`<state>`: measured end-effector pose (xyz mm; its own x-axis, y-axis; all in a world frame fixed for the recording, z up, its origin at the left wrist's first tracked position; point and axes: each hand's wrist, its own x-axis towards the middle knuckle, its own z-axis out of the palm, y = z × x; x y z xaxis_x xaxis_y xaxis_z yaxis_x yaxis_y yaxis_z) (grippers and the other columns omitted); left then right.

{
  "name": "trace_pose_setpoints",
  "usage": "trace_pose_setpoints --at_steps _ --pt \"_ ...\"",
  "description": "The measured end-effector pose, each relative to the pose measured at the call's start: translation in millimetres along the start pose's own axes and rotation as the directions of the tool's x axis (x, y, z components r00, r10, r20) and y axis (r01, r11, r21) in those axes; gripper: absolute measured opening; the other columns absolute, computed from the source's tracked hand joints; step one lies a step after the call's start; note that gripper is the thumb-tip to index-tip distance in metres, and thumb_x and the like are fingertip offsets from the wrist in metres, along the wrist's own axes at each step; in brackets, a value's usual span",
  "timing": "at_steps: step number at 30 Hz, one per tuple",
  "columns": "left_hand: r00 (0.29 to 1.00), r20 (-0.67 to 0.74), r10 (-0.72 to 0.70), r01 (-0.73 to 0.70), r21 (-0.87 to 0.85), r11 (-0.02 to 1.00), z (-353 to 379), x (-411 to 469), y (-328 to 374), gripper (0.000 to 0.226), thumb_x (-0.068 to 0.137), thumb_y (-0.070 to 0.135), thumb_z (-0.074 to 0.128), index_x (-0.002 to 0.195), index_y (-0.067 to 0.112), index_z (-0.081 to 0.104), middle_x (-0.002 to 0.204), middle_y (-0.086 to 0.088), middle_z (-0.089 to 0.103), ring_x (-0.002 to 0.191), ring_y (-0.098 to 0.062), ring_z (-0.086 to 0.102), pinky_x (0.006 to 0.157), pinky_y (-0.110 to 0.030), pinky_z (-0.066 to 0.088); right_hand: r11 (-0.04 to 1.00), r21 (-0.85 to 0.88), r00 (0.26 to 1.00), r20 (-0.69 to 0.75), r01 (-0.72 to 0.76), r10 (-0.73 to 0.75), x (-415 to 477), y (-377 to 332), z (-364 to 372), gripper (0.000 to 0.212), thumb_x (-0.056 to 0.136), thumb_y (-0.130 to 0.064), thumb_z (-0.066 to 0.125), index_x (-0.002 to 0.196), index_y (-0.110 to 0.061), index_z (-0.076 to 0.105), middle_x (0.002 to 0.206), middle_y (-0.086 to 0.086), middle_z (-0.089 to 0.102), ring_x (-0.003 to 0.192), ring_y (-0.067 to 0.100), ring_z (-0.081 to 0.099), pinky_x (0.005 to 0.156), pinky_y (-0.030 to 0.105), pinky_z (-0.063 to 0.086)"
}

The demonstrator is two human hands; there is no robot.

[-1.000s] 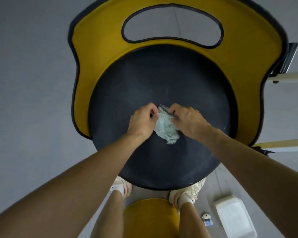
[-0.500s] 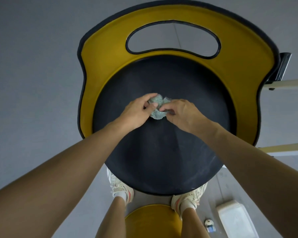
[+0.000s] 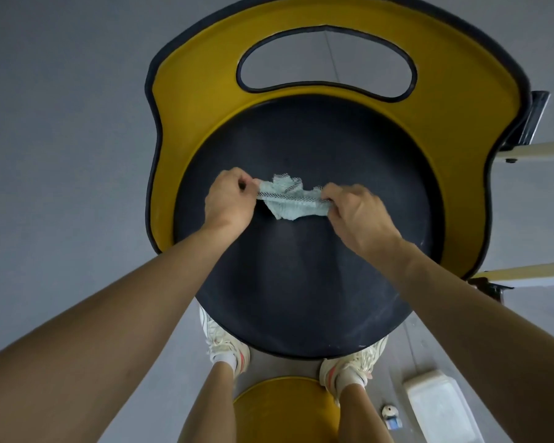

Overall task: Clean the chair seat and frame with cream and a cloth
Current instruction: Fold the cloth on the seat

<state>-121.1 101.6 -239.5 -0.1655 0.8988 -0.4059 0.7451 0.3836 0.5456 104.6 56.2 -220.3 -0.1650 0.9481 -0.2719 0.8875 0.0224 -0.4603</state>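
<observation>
Stretching the cloth [image 3: 293, 199] between both hands over the middle of the seat [image 3: 301, 282], slightly toward its back edge. Left hand [image 3: 229, 199] pinches the left end, fingers curled in tight. Right hand [image 3: 359, 215] pinches the right end between thumb and curled fingers. Hands are apart and the cloth is taut between them.

Cloth long axis runs left-right, roughly parallel to the seat's back edge. A dark checked hem forms the straight line from hand to hand. The pale green bulk bunches above it and sags below, lowest corner pointing front-left. Cannot tell if it touches the seat or hangs just over it.

Edges: the seat is a dark round pad. The yellow frame [image 3: 445, 129] with dark trim wraps the back edge and both side edges, with an oval cut-out [image 3: 327, 59] at the back. The front edge has no rim. Dark pad shows on all sides of the cloth, widest toward the front edge, where both forearms cross it.

Shoes [image 3: 224, 343] are on the grey floor [image 3: 61, 155], toes under the front edge. Pale rails [image 3: 541, 148] sit just beyond the frame's right side. A white tub [image 3: 438, 407] is on the floor front-right, well apart from the seat.
</observation>
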Motion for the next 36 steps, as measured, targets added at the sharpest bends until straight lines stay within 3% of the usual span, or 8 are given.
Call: trace_pose_setpoints --at_steps 4,10,14,18,21,27,33,36 --pt "0.996 0.033 -0.083 0.088 -0.232 0.969 -10.1 4.1 0.9 0.015 0.100 0.039 0.055 0.091 0.028 0.060 0.090 0.008 0.066 0.089 -0.016 0.065 0.076 -0.033 0.053 0.994 -0.039 0.929 -0.354 0.100 -0.108 0.5 6.6 -10.6 0.021 0.089 -0.002 0.056 0.099 -0.016 0.068 0.087 0.000 0.067 0.076 0.025 0.052 0.070 0.041 0.047" --pt "0.949 -0.216 0.231 -0.277 -0.216 0.936 -31.2 -4.2 26.6 0.017 0.105 0.036 0.049 0.101 0.021 0.056 0.088 0.010 0.066 0.083 -0.006 0.065 0.067 -0.030 0.055 0.967 -0.127 0.781 -0.572 0.219 -0.252 -0.7 0.9 -37.0 0.023 0.094 -0.003 0.056 0.099 -0.017 0.073 0.101 -0.002 0.069 0.086 0.026 0.053 0.073 0.039 0.041" --pt "0.851 -0.082 0.519 -0.492 0.222 0.842 -28.9 -21.8 -5.3 0.018 0.106 0.036 0.048 0.100 0.021 0.054 0.078 0.006 0.060 0.069 -0.014 0.056 0.058 -0.032 0.043 0.954 -0.122 0.856 -0.423 0.273 -0.299 -24.0 16.4 -15.5 0.024 0.093 -0.008 0.055 0.099 -0.020 0.075 0.109 -0.001 0.068 0.096 0.030 0.055 0.080 0.039 0.041" --pt "0.836 0.282 0.472 -0.548 0.490 0.678 -5.1 -48.8 -69.5 0.022 0.097 0.044 0.057 0.101 0.023 0.060 0.081 0.004 0.067 0.080 -0.024 0.061 0.077 -0.039 0.045 0.939 -0.183 0.948 -0.077 0.292 -0.310 -59.1 36.3 43.7 0.032 0.080 -0.010 0.070 0.102 -0.031 0.075 0.100 -0.012 0.070 0.100 0.026 0.058 0.082 0.039 0.042" --pt "0.812 0.414 0.412 -0.583 0.551 0.597 -0.6 -66.1 -98.1 0.042 0.090 0.054 0.061 0.117 0.023 0.064 0.097 0.001 0.072 0.092 -0.027 0.062 0.085 -0.042 0.046 0.953 -0.127 0.961 0.073 0.276 -0.268 -72.1 35.1 64.7 0.030 0.081 -0.016 0.066 0.107 -0.028 0.073 0.105 -0.009 0.071 0.107 0.025 0.059 0.089 0.042 0.045" --pt "0.791 0.296 0.535 -0.606 0.498 0.620 -0.1 -35.8 -71.9 0.035 0.096 0.032 0.060 0.128 0.017 0.063 0.111 -0.007 0.063 0.095 -0.031 0.059 0.078 -0.044 0.050 0.936 -0.179 0.953 0.035 0.303 -0.301 -24.8 12.7 66.4 0.049 0.099 -0.023 0.050 0.147 -0.018 0.043 0.156 0.007 0.036 0.144 0.031 0.031 0.116 0.047 0.031" --pt "0.811 0.324 0.487 -0.585 0.464 0.665 21.2 18.0 -16.0 0.041 0.100 0.019 0.056 0.141 0.019 0.050 0.129 -0.007 0.055 0.109 -0.029 0.054 0.090 -0.044 0.049 0.911 -0.276 0.938 0.248 0.306 -0.240 43.7 0.3 56.0 0.043 0.105 -0.032 0.038 0.148 -0.031 0.039 0.165 0.007 0.006 0.151 0.031 0.007 0.119 0.053 0.019" --pt "0.846 0.338 0.413 -0.533 0.485 0.693 25.6 35.5 -8.4 0.033 0.101 0.025 0.056 0.134 0.021 0.054 0.118 -0.005 0.061 0.109 -0.026 0.053 0.088 -0.039 0.047 0.923 -0.278 0.935 0.308 0.266 -0.177 56.2 4.2 51.0 0.039 0.105 -0.038 0.032 0.138 -0.038 0.051 0.163 0.006 0.017 0.141 0.031 0.027 0.114 0.048 0.028"
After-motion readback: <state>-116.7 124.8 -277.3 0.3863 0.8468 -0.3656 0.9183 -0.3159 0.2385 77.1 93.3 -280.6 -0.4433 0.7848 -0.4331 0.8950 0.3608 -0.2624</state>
